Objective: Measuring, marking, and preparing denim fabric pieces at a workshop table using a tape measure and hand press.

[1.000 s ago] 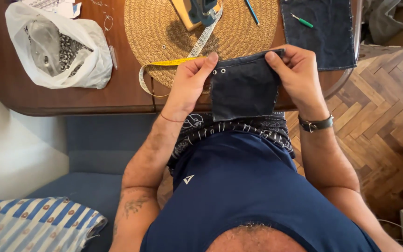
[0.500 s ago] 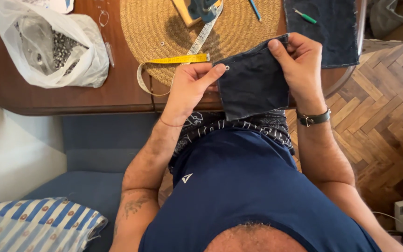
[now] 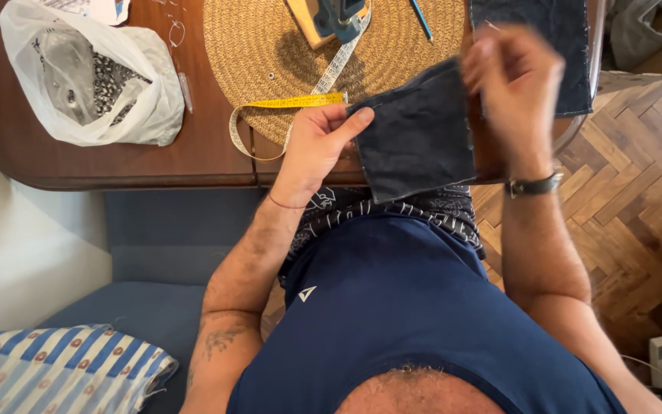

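**Denim piece being turned over above the desk edge**

The left hand (image 3: 317,146) is pinching the dark denim piece (image 3: 417,138) by its left edge, thumb on top and fingers clamped beneath. The cloth is hanging just over the desk (image 3: 116,165) rim, above the lap. The right hand (image 3: 511,84) is blurring at the cloth's upper right corner; whether its fingers are gripping I cannot tell. This looks like handling and inspecting; the next move probably calls for a firm hold on that corner.
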